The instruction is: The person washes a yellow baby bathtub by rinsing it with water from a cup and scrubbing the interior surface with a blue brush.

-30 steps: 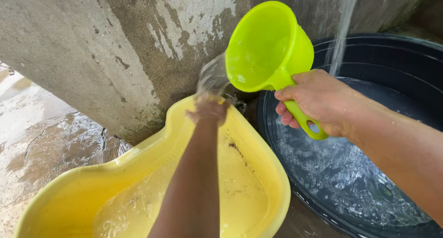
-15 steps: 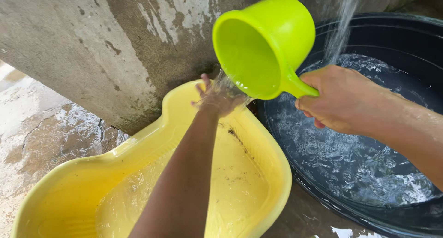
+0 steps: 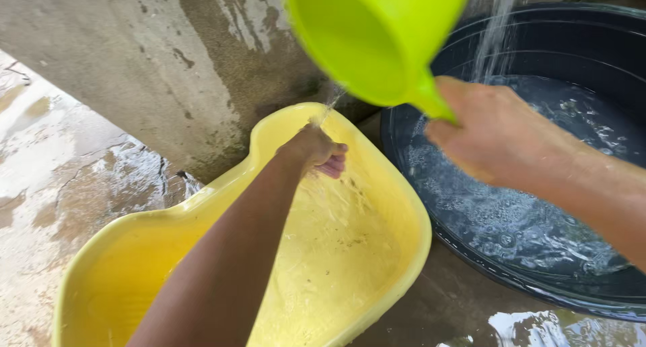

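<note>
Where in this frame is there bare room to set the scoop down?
Bare wet concrete floor lies left of the yellow plastic tub, below the grey wall. It is crowded between tub and dark round water basin, where the right hand holds the lime-green scoop over the left hand.

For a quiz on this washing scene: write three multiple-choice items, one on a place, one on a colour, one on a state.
1. Where is the left hand?
A. over the yellow tub
B. in the dark basin
C. on the wall

2. What colour is the scoop?
A. red
B. lime green
C. white

3. How is the scoop held by the right hand?
A. upright
B. tipped, trickling water
C. lying down

Key: A, the hand hangs above the tub's inside; B, its plastic is lime green; B, a thin stream falls from its lip.
</note>
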